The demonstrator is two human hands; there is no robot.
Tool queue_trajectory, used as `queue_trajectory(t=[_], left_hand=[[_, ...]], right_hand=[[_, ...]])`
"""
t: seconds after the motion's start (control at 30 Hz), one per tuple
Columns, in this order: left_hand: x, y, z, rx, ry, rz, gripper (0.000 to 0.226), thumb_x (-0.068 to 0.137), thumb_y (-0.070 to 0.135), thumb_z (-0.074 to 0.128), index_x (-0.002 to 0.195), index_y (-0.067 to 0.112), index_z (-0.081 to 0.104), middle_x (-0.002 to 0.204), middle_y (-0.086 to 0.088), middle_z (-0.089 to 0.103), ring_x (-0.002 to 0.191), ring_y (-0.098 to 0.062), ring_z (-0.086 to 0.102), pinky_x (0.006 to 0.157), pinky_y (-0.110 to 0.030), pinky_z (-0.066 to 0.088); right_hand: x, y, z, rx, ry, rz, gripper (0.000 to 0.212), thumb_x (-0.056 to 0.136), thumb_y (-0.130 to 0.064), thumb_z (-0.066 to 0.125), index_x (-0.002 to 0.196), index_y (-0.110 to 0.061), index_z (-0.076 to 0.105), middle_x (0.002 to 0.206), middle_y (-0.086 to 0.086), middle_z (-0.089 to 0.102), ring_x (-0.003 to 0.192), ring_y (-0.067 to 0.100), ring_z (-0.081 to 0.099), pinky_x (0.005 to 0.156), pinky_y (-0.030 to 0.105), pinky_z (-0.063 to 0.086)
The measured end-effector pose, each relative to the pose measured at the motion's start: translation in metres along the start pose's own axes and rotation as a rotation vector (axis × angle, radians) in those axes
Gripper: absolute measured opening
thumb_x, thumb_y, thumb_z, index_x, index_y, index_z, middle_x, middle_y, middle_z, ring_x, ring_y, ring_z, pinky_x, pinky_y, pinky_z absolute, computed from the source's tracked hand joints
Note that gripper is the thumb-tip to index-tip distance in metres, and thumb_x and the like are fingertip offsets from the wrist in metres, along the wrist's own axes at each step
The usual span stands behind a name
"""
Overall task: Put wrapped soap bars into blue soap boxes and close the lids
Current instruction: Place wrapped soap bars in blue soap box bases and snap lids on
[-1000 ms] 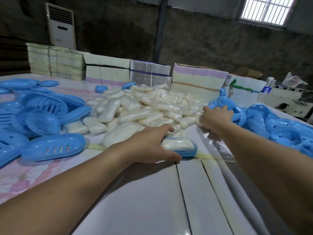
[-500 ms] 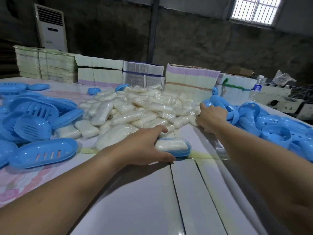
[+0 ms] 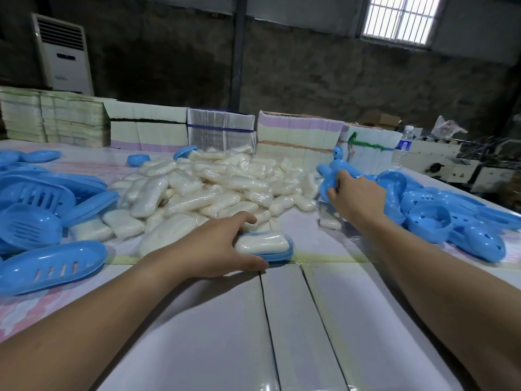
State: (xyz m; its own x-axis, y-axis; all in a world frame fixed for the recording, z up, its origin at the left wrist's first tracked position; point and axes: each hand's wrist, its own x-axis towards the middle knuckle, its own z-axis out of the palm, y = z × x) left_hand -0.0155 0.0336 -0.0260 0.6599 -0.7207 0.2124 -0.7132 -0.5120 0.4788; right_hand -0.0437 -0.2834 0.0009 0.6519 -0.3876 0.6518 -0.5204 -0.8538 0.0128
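Wrapped white soap bar (image 3: 262,243) lies flat in lidless blue box (image 3: 279,255).

1. Dim room; daylight enters through the barred window (image 3: 400,18), which is blown out white.
2. Soft shadows lie under both forearms on the glossy table (image 3: 214,334), which shows faint glare.
3. Wide-angle bending at the edges; focus is mostly sharp.

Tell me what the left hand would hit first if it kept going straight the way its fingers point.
The left hand already holds the blue soap box base carrying a wrapped soap bar. Its fingers point forward and to the right; past the base, the near edge of the soap pile probably comes first, though depth is unclear.
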Motion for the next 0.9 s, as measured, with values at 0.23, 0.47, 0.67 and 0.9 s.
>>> queue_trajectory(t=[0.23,0.47,0.67,0.9], left_hand=[[-0.003,0.002,-0.002,-0.032,0.006,0.004,0.083,0.07,0.06,0.08,0.14,0.038,0.042,0.116,0.02,0.057,0.101,-0.004,0.058,0.087,-0.022,0.049],[-0.003,0.002,-0.001,-0.036,0.014,-0.005,0.085,0.07,0.059,0.082,0.141,0.037,0.041,0.115,0.017,0.059,0.102,-0.008,0.058,0.09,-0.025,0.047],[-0.002,0.0,0.0,-0.043,0.022,-0.004,0.09,0.069,0.06,0.082,0.143,0.036,0.035,0.118,0.017,0.059,0.103,-0.007,0.057,0.089,-0.024,0.046],[-0.002,-0.001,0.001,-0.068,0.013,-0.001,0.056,0.07,0.058,0.082,0.11,0.043,0.047,0.107,0.021,0.063,0.091,0.004,0.059,0.067,-0.014,0.048]], right_hand=[[-0.011,-0.009,-0.016,0.182,-0.031,0.031,0.015,0.085,-0.026,0.052,0.072,-0.02,0.046,0.065,0.002,0.052,0.066,0.027,0.052,0.052,0.031,0.033],[-0.025,-0.043,-0.036,0.422,-0.196,-0.019,0.018,0.08,-0.02,0.062,0.069,-0.023,0.049,0.076,0.0,0.063,0.075,0.024,0.058,0.062,0.036,0.046],[-0.046,-0.055,-0.044,0.574,-0.392,-0.151,0.023,0.075,-0.019,0.073,0.074,-0.025,0.051,0.067,0.0,0.066,0.068,0.025,0.066,0.067,0.042,0.057],[-0.055,-0.049,-0.044,0.802,-0.137,-0.247,0.038,0.081,-0.013,0.068,0.113,-0.03,0.057,0.062,-0.01,0.055,0.06,0.007,0.053,0.064,0.031,0.048]])
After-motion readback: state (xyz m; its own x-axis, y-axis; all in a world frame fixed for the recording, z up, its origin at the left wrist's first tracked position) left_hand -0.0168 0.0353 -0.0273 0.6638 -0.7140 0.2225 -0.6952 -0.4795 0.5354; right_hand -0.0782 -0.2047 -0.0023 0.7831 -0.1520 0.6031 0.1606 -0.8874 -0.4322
